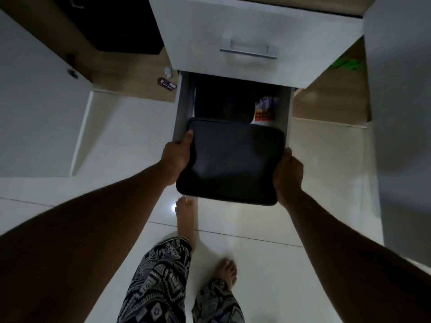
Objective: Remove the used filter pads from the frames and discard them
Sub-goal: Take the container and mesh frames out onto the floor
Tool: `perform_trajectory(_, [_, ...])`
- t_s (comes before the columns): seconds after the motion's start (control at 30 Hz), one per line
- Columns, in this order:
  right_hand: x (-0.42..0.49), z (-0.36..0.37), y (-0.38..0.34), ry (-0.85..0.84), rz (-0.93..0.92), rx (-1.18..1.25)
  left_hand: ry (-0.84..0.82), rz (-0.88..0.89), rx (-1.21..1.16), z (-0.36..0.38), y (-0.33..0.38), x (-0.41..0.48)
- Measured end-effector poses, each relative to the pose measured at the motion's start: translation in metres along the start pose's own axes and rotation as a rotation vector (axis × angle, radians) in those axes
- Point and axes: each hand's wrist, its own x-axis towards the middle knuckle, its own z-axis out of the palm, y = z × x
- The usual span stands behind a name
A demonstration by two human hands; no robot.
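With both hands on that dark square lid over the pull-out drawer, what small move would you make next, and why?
Probably lift the dark lid clear and set it aside. The left hand and right hand grip its opposite edges, and it covers the front of the open drawer, whose dark bin shows only behind it.

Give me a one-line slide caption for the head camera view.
Both hands, left and right, hold a dark tray at an open drawer under a white cabinet front.
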Motion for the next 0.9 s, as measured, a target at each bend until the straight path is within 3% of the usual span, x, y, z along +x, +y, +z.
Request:
perform_trajectory(0.03, [-0.009,-0.004,0.012,0.002,-0.007,-0.013,0.015,0.040,-0.037,-0.006,0.048,-0.026])
perform_trajectory(0.07, [-0.019,-0.009,0.028,0.004,-0.009,-0.030,-0.192,0.069,0.034,0.004,0.041,-0.064])
perform_trajectory(0.13, [-0.037,-0.020,0.057,0.007,0.012,-0.047,-0.197,0.002,0.030,-0.011,0.045,-0.112])
perform_trajectory(0.27, [-0.070,-0.032,0.122,-0.037,0.065,-0.055,-0.237,-0.109,0.121,-0.022,-0.020,-0.132])
perform_trajectory(0.5, [-0.080,-0.011,0.222,-0.192,0.208,-0.076,-0.363,-0.233,0.251,-0.012,-0.119,-0.102])
perform_trajectory(0.73, [-0.044,0.040,0.269,-0.259,0.265,-0.083,-0.275,-0.246,0.225,0.021,-0.186,-0.029])
perform_trajectory(0.8, [-0.032,0.053,0.268,-0.282,0.269,-0.070,-0.086,-0.156,0.479,0.035,-0.254,-0.024])
perform_trajectory(0.9, [-0.010,0.073,0.269,-0.297,0.278,-0.043,-0.194,-0.139,0.804,0.063,-0.378,-0.037])
